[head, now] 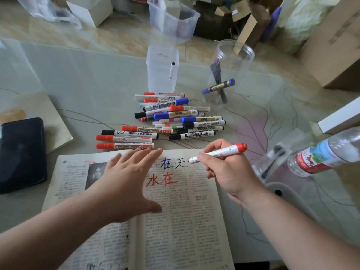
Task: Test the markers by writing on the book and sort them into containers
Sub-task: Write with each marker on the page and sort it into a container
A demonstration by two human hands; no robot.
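Observation:
An open printed book lies in front of me with blue, black and red characters written near its top. My right hand grips a red marker, cap on its back end, tip touching the page beside the black character. My left hand presses flat on the page with fingers spread. Beyond the book lies a pile of markers with red, blue and black caps. A square translucent container holds one marker. A round clear jar holds two markers.
A black phone lies at the left on a light pad. A plastic water bottle lies at the right beside clear holders. Clear bins and cardboard boxes stand beyond the glass table.

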